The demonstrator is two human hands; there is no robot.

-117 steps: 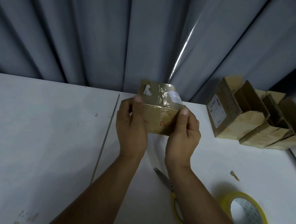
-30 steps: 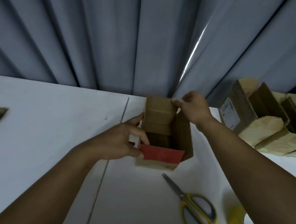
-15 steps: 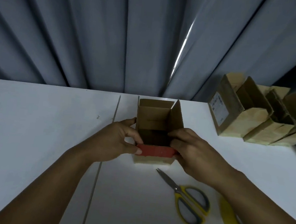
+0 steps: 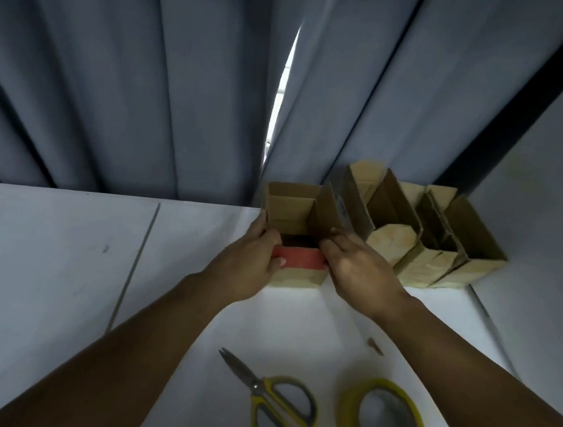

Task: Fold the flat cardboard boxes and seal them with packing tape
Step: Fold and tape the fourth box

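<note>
1. Standing open in the middle of the frame, the box (image 4: 298, 278) is resting just beside the row of boxes (image 4: 441, 256).
2. The left hand (image 4: 251, 265) and right hand (image 4: 357, 272) are gripping its sides, fingers curled.
3. Keeping it flat and pushing gently is looking best, so nothing tips.

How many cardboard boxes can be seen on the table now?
4. One open box is held by the left hand and right hand. Three stand in a row to its right: left box, middle box, right box. More may be hidden behind.
</note>
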